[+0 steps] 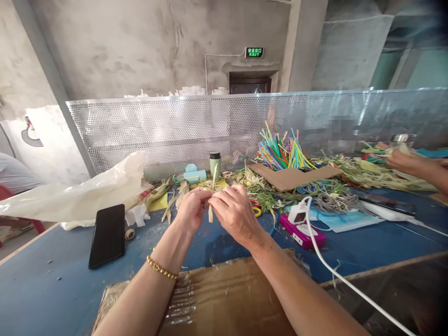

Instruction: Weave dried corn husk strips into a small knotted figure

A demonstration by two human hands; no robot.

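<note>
My left hand point(193, 205) and my right hand point(234, 211) meet above the blue table, fingertips pinched together. Between them is a narrow, pale yellow-green corn husk strip point(214, 176); one end sticks up and a short end hangs below the fingers. The middle of the strip is hidden by my fingers. A beaded gold bracelet point(161, 269) circles my left wrist. Just beyond my hands lie loose dried husks point(257, 184) and a green bottle point(215, 164) with a black lid. Partly behind my right hand are scissors point(257, 211) with yellow and red handles.
A black phone point(107, 236) lies left, near plastic sheeting point(105, 191). To the right are a magenta box point(304, 233), a white cable point(320, 254), a blue mask point(345, 220), cardboard point(296, 177) and colourful pipe cleaners point(280, 151). Another person's hand point(406, 161) works at far right. Perforated metal point(168, 130) edges the back.
</note>
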